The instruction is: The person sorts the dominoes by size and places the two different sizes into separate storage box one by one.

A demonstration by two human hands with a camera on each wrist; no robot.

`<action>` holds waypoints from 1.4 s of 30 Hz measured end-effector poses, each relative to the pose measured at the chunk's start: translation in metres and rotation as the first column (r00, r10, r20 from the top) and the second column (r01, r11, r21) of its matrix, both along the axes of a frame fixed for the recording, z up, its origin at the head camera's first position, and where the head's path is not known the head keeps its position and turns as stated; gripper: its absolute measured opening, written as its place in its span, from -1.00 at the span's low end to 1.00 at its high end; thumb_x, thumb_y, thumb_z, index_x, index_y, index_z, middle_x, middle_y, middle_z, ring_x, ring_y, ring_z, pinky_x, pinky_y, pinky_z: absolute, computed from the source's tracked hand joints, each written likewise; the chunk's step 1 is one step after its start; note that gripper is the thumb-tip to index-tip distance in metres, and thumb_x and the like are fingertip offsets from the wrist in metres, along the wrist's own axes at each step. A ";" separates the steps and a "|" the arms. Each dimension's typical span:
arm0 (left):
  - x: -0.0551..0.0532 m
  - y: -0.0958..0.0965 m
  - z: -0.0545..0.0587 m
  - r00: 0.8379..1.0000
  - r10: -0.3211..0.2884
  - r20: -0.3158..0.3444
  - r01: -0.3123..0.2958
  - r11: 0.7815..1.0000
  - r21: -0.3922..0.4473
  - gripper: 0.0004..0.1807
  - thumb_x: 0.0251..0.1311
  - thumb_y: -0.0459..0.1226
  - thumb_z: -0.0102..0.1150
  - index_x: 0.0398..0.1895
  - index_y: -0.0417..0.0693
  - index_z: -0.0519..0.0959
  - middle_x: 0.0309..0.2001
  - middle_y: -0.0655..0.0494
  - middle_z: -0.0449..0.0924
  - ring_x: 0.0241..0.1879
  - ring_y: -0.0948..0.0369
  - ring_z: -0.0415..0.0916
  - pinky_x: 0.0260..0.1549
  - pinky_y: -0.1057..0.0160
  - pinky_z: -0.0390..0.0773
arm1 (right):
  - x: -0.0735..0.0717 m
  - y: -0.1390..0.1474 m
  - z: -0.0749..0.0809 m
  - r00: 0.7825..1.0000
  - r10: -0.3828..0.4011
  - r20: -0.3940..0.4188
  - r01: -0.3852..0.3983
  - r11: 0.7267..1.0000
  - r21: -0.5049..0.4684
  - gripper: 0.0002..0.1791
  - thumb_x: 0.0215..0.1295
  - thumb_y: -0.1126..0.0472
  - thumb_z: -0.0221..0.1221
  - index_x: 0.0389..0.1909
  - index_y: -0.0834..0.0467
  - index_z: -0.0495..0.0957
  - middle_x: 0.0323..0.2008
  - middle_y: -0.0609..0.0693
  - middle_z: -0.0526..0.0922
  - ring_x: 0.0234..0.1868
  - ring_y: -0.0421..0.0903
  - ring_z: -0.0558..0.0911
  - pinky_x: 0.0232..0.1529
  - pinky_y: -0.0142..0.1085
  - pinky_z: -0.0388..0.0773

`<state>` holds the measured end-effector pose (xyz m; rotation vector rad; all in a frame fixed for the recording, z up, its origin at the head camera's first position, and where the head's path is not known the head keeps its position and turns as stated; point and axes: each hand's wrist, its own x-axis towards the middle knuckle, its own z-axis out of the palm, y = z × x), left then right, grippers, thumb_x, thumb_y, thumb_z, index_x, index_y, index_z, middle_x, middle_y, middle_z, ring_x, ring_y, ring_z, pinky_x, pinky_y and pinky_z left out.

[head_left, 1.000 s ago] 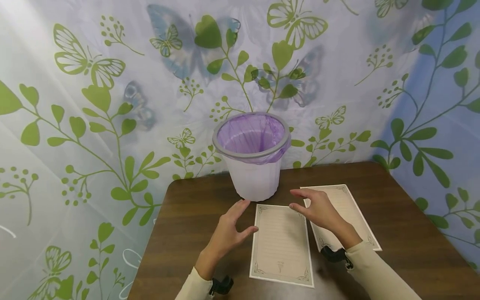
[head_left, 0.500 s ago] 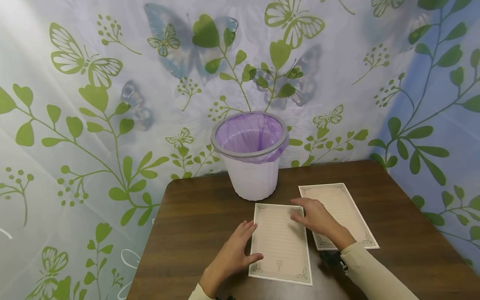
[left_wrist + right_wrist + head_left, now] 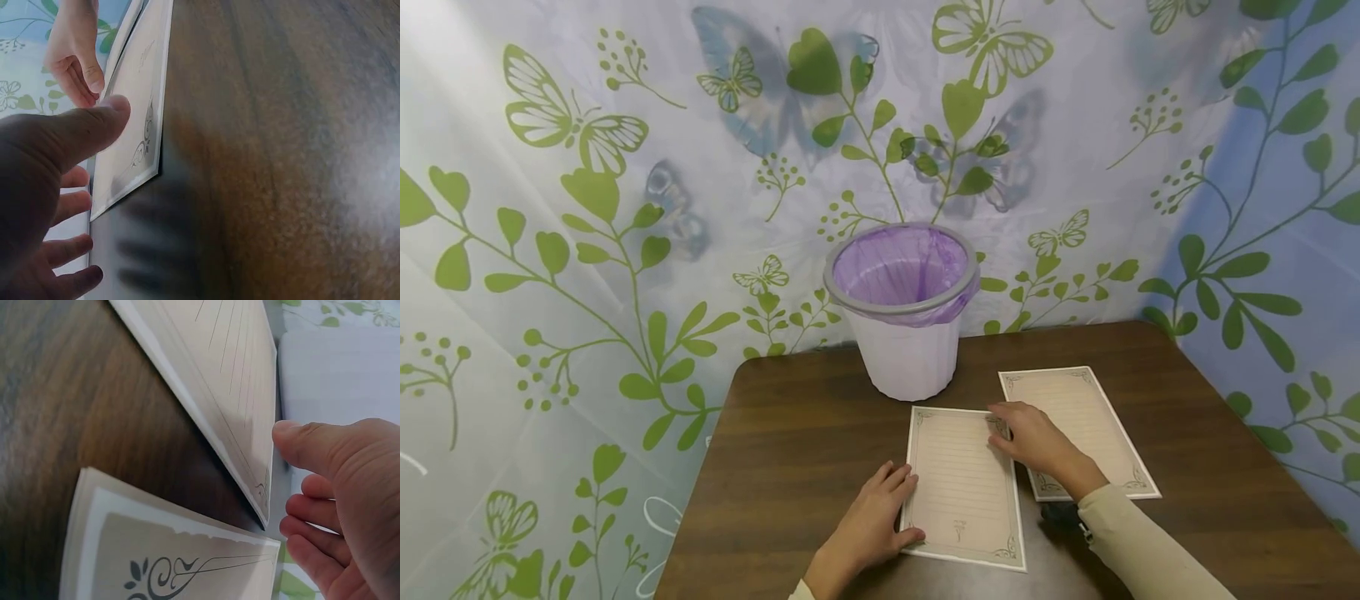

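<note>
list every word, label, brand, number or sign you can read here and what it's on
No text can be read for certain.
Left lined paper: a small dark mark near its bottom edge, too small and blurred to tell writing from drawing.
Right lined paper: ruled lines and corner scrolls, no legible words.
Bin: none on the visible side.
Backdrop: leaves and butterflies, no readable words.

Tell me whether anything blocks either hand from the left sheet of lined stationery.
Nothing visible blocks the left stationery sheet: the left hand is at its left edge, the right hand near its far right corner. The wastebasket stands beyond its far edge, not between.
</note>
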<state>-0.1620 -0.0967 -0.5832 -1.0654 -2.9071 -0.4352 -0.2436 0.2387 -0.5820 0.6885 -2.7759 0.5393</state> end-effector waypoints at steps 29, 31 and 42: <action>0.005 0.000 -0.009 1.000 0.008 -0.015 -0.009 0.998 -0.057 -0.25 0.12 0.13 0.38 0.31 -0.04 0.49 0.41 -0.07 0.38 0.39 -0.21 0.30 0.34 -0.14 0.34 | -0.008 -0.001 -0.005 0.996 -0.032 0.081 0.031 0.999 0.014 -0.39 0.07 0.17 0.46 0.14 0.35 0.57 -0.09 0.14 0.67 -0.09 0.06 0.64 -0.07 -0.02 0.61; 0.004 0.001 -0.009 1.000 0.014 0.000 -0.014 0.998 -0.056 -0.25 0.12 0.13 0.38 0.32 -0.04 0.49 0.42 -0.07 0.37 0.40 -0.21 0.29 0.34 -0.15 0.34 | -0.008 -0.001 -0.005 0.995 -0.039 0.093 0.041 0.999 -0.013 -0.40 0.05 0.18 0.46 0.13 0.32 0.57 -0.11 0.08 0.63 -0.16 -0.04 0.60 -0.13 -0.09 0.60; 0.004 0.001 -0.007 0.999 0.025 0.021 -0.024 0.998 -0.051 -0.25 0.12 0.10 0.40 0.32 -0.04 0.49 0.44 -0.07 0.34 0.41 -0.20 0.27 0.34 -0.15 0.34 | -0.010 0.001 0.002 0.982 -0.029 0.188 0.061 0.984 -0.166 -0.49 0.17 0.13 0.42 0.10 0.22 0.53 -0.09 0.01 0.66 -0.07 -0.06 0.62 -0.03 -0.04 0.59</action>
